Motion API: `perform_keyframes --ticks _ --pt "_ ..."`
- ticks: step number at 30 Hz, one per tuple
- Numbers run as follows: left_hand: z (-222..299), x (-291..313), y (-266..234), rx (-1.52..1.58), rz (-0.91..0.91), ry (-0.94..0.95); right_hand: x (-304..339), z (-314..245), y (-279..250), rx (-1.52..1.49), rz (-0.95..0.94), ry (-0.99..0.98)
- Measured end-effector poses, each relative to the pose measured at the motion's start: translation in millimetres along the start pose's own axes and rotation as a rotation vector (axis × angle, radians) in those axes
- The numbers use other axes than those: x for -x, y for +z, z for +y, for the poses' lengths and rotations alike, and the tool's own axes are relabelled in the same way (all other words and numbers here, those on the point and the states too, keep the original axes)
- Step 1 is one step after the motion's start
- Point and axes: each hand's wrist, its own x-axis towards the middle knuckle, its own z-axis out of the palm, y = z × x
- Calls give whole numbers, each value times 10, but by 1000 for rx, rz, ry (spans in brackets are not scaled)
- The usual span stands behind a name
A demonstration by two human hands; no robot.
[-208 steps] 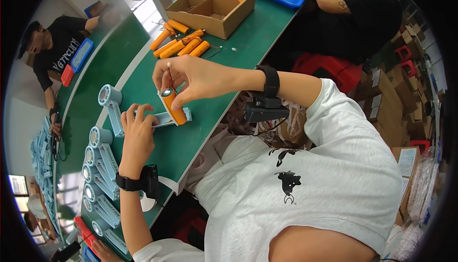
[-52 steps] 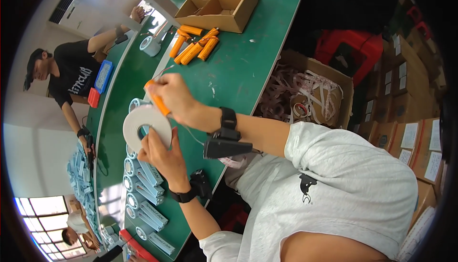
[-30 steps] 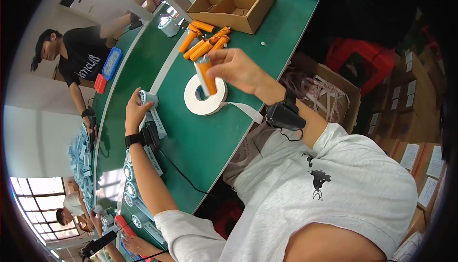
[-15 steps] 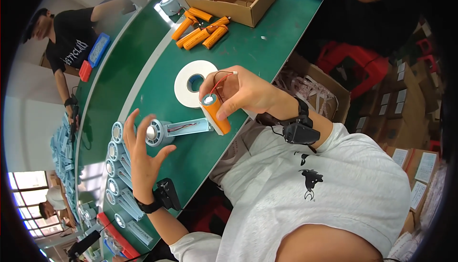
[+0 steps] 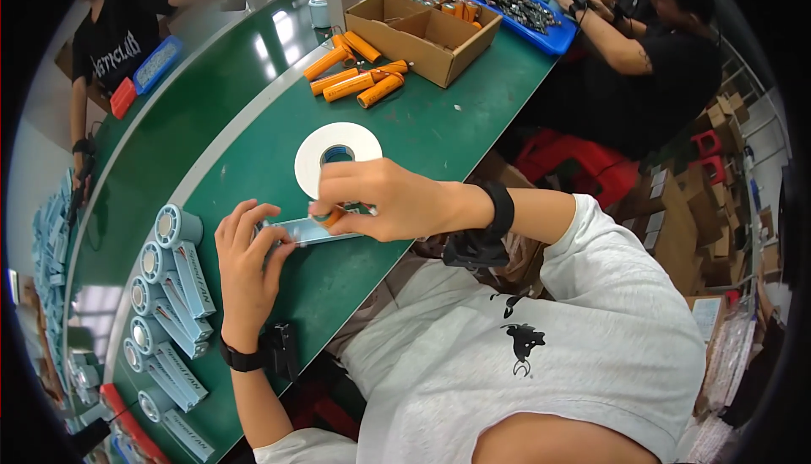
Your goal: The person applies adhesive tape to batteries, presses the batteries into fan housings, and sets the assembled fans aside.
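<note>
A light-blue handheld fan lies on the green table with its open handle (image 5: 345, 238) pointing right; its round head is hidden under my left hand. My left hand (image 5: 249, 265) is closed round the head end, thumb and fingers at the start of the handle. My right hand (image 5: 389, 202) grips an orange cylindrical battery (image 5: 328, 217), mostly covered by the fingers, right over the handle's trough. Whether the battery touches the trough's bottom cannot be made out. Just behind my right hand lies a white roll of tape (image 5: 308, 160).
Several finished-looking blue fans (image 5: 179, 226) line the table's left side. Orange batteries (image 5: 351, 84) lie behind, beside a divided cardboard box (image 5: 456, 63) and a blue tray (image 5: 553, 37) of small parts. Co-workers sit across at left and at far right (image 5: 625, 50). A red stool (image 5: 574, 164) stands at right.
My right hand has brought the battery left and down to the fan's handle. My left hand has gone from spread fingers to holding the fan's head end. The head view has shifted.
</note>
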Motion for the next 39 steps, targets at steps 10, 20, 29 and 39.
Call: perform_keyframes --ticks 10,20,29,39 --pt "-98 76 119 435 192 -186 -326 -153 -101 362 -431 18" --pt "-115 47 125 692 133 -323 -697 196 188 471 -670 211" --pt "-87 147 -28 35 -11 2 -221 527 438 -215 -16 285" --pt "100 -22 -59 51 -79 86 -762 674 373 308 -652 360"
